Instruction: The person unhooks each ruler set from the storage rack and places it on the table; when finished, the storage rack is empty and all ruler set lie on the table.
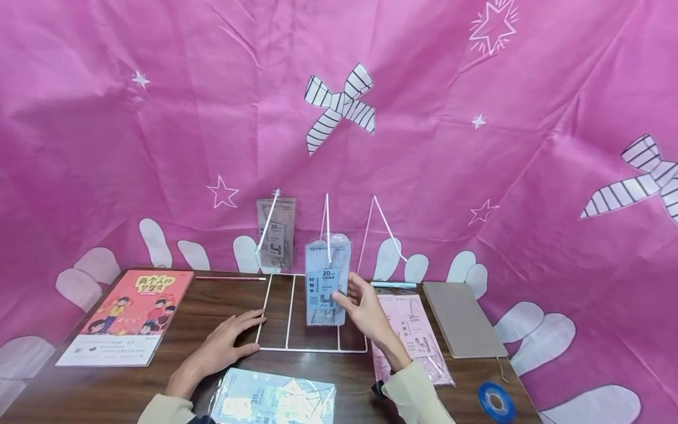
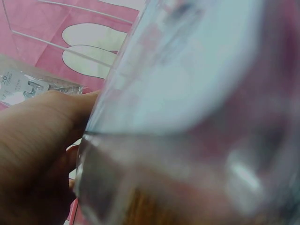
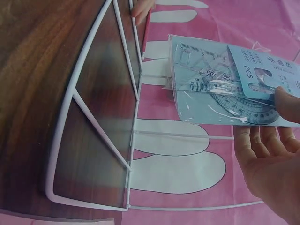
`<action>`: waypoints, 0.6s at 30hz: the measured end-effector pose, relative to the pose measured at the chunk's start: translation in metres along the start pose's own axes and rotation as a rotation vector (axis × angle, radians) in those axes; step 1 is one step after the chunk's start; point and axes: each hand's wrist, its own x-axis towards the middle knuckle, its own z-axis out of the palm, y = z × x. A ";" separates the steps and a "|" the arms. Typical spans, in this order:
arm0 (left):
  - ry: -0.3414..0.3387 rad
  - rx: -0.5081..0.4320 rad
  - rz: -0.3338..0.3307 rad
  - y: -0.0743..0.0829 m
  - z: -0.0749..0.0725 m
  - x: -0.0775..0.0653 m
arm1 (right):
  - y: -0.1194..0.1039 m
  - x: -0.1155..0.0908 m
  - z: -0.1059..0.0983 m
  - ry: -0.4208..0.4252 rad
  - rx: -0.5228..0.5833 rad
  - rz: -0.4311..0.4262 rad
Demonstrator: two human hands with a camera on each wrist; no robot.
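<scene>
My right hand (image 1: pixel 365 309) pinches a blue packet of rulers (image 1: pixel 313 312) by its right edge, thumb in front. The packet stands upright at the middle prong of a white wire rack (image 1: pixel 312 350); whether it hangs there I cannot tell. In the right wrist view, a protractor shows through the plastic. A grey ruler packet (image 1: pixel 286 227) is at the rack's left prong. My left hand (image 1: pixel 219 346) rests at the rack's left side, fingers extended and holding nothing. Nearer me lies another blue packet (image 1: pixel 241 391); a blurred packet (image 2: pixel 187 79) fills much of the left wrist view.
A pink ruler packet (image 1: pixel 392 324) and a grey notebook (image 1: pixel 463 321) lie at the right, with a blue tape roll (image 1: pixel 484 400) in front. At the left is a red-and-white book (image 1: pixel 124 318). A pencil (image 1: pixel 228 278) and a light-blue pen (image 1: pixel 394 285) lie along the back.
</scene>
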 end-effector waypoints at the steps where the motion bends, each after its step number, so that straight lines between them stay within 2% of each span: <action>1: -0.003 -0.002 -0.008 0.000 0.000 0.000 | 0.000 -0.002 0.000 -0.005 0.002 -0.002; 11: 0.003 0.000 0.001 0.001 -0.001 0.001 | -0.005 -0.017 -0.001 -0.035 0.004 -0.013; 18: 0.029 0.029 0.035 0.000 0.001 0.000 | -0.010 -0.027 0.000 -0.058 0.005 -0.014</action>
